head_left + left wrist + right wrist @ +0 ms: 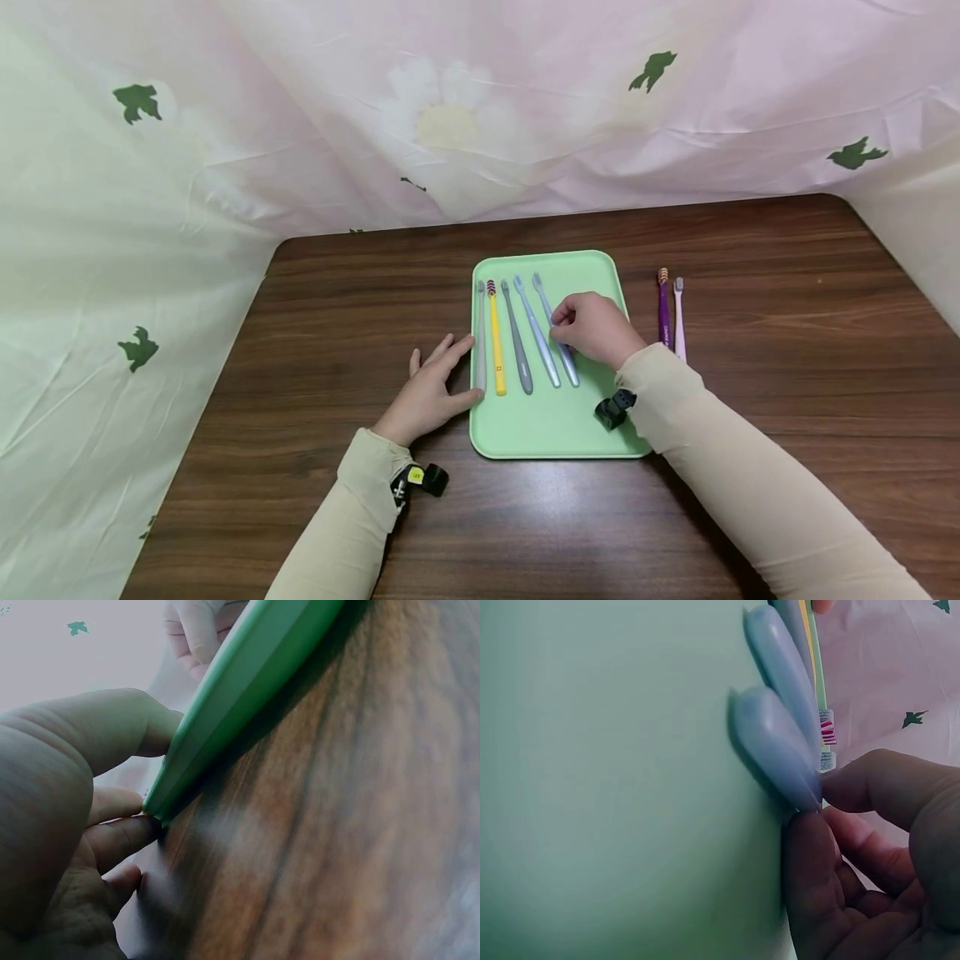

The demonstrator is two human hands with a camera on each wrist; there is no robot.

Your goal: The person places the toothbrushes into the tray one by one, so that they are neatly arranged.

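Observation:
My right hand pinches the rightmost light blue toothbrush between thumb and fingers, over the green tray. A second light blue toothbrush lies just left of it. Farther left on the tray are a dark grey toothbrush, a yellow toothbrush and a light grey toothbrush, all with heads toward the far side. With fingers spread, my left hand touches the tray's left rim; its thumb tip is near the light grey handle.
To the right of the tray, a purple toothbrush and a pale pink toothbrush lie on the brown wooden table, their lower ends hidden behind my right forearm. A patterned cloth hangs along the table's far edge.

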